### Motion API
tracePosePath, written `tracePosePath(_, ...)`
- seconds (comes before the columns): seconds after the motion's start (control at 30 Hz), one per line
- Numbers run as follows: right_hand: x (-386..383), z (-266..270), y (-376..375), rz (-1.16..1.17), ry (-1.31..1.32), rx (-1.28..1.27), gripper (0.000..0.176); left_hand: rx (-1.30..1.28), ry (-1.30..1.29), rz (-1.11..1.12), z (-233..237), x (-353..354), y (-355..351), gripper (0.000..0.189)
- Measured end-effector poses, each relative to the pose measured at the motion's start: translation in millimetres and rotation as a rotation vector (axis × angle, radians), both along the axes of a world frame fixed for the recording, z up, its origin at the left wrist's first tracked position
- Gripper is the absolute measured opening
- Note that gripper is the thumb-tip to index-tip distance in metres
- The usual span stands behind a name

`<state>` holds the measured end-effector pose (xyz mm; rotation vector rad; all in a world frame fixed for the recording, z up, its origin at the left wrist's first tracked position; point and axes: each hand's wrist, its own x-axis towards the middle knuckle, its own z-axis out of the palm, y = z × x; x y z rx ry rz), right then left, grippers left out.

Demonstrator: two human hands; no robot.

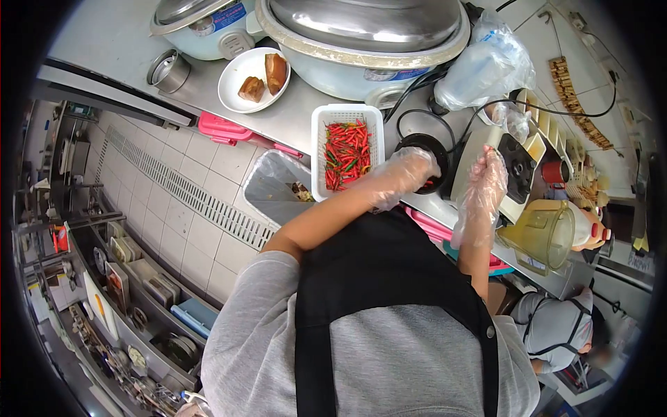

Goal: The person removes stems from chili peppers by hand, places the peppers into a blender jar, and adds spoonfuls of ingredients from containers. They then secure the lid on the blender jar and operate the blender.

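My left hand (pixel 415 170), in a clear plastic glove, reaches over a black bowl (pixel 434 143). Its fingers look curled at the bowl, and what they hold, if anything, is hidden. A bit of red shows in the bowl below the hand. My right hand (pixel 486 177), also gloved, is closed around a pale rod-like handle (pixel 495 136) that points away from me. Left of the bowl, a white plastic basket (pixel 318 149) holds many red chillies (pixel 346 153) with a few green ones. My left forearm passes over its lower right corner.
Rice cookers (pixel 368 62) stand at the back, beside a white bowl (pixel 233 83) with two brown pieces. A lined bin (pixel 267 187) sits below the counter. A blender jug (pixel 542 236) stands at right, with a black cable (pixel 556 113) nearby. Another person (pixel 556 330) is at lower right.
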<state>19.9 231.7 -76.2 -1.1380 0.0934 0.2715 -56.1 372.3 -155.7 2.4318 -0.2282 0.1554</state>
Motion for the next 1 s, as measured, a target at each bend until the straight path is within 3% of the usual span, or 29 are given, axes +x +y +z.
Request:
tracePosePath(0.07, -3.7, 4.0, -0.5, 0.035, -0.076, -0.053, 0.017, 0.096, -0.201, 0.145, 0.0, -7.1, -8.2, 0.020)
tracePosePath(0.2, -14.1, 6.7, 2.3, 0.015, -0.055, -0.040, 0.014, -0.101, -0.208, 0.266, 38.5, -26.0, 26.6, 0.018)
tracePosePath(0.27, -14.4, 3.7, 1.2, 0.007, -0.025, -0.025, 0.012, 0.064, -0.077, 0.475, 34.1, -36.9, 55.1, 0.018)
tracePosePath(0.3, -14.5, -0.3, 1.3, 0.017, -0.039, -0.038, 0.016, 0.206, -0.093, 0.592, 21.9, -46.6, 67.6, 0.020)
tracePosePath(0.33, -15.0, -4.1, 1.4, 0.029, -0.052, -0.052, 0.019, 0.033, 0.007, 0.717, -15.3, -45.9, 85.2, 0.020)
tracePosePath(0.37, -15.7, -6.9, 2.3, 0.038, -0.009, -0.053, 0.018, 0.084, 0.069, 0.737, -33.6, -44.5, 99.2, 0.019)
tracePosePath(0.47, -24.2, -9.5, 9.1, 0.124, 0.011, 0.048, 0.017, -0.066, 0.155, 0.688, -36.0, -42.3, 116.7, 0.017)
tracePosePath(0.53, -27.3, -14.6, 12.6, 0.160, 0.006, 0.053, 0.016, -0.003, 0.021, 0.637, -45.5, -40.3, 115.3, 0.017)
tracePosePath(0.6, -34.1, -16.1, 21.0, 0.112, -0.001, 0.059, 0.015, 0.237, 0.221, 0.713, -53.1, -34.9, 113.6, 0.016)
tracePosePath(0.73, -44.9, -10.9, 21.6, 0.260, -0.061, -0.034, 0.017, 0.395, 0.276, 0.597, -46.0, -35.5, 109.6, 0.018)
tracePosePath(0.8, -50.6, -10.5, 24.6, 0.269, -0.052, -0.039, 0.016, 0.573, 0.232, 0.563, -35.6, -38.3, 104.2, 0.020)
tracePosePath(0.83, -55.1, -7.3, 26.7, 0.265, -0.037, -0.070, 0.016, 0.574, 0.230, 0.562, -38.1, -39.5, 104.7, 0.020)
tracePosePath(0.9, -57.2, -12.0, 25.9, 0.288, -0.062, -0.081, 0.018, 0.671, -0.016, 0.570, -42.8, -45.5, 110.1, 0.026)
tracePosePath(1.0, -62.3, -10.7, 26.8, 0.310, -0.047, -0.081, 0.016, 0.657, -0.021, 0.570, -43.9, -50.2, 117.5, 0.027)
